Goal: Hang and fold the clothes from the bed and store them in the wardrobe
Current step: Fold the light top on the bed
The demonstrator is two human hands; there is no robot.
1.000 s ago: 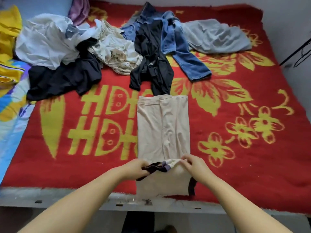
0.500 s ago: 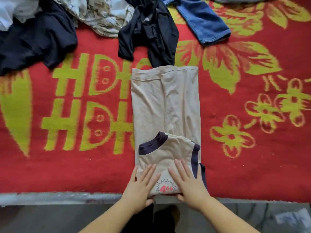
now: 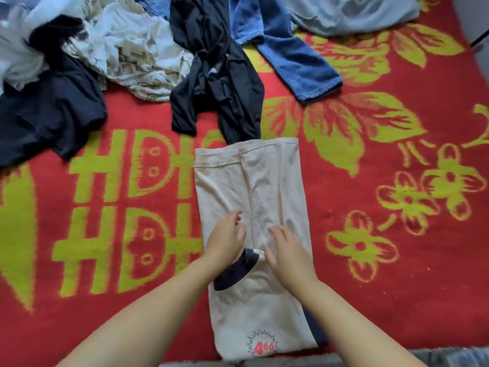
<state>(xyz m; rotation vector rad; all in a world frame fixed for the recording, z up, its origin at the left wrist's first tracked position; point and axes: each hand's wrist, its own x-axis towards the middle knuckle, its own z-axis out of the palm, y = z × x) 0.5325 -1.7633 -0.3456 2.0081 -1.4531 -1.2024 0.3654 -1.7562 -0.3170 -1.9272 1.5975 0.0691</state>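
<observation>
Lying flat near the front edge of the bed is a beige T-shirt [image 3: 254, 186], folded into a long strip. Its near end is turned up over the rest, so the dark navy collar [image 3: 235, 271] and a little red number print [image 3: 262, 347] show on top. A bit of navy sleeve trim peeks out on the strip's right side. The left hand [image 3: 226, 241] and the right hand [image 3: 287, 254] both rest on the shirt by the collar, with fingers loose and spread, gripping nothing. The bed wears a red blanket [image 3: 397, 274] with yellow flowers and letters. Toward the far edge lie a black garment [image 3: 219, 83], blue jeans [image 3: 291, 56], a navy top [image 3: 50, 112], a pale patterned cloth [image 3: 132, 56] and a grey garment [image 3: 352, 14]. Those far clothes are cut off at the top. The shirt's near end is partly hidden by the arms.
</observation>
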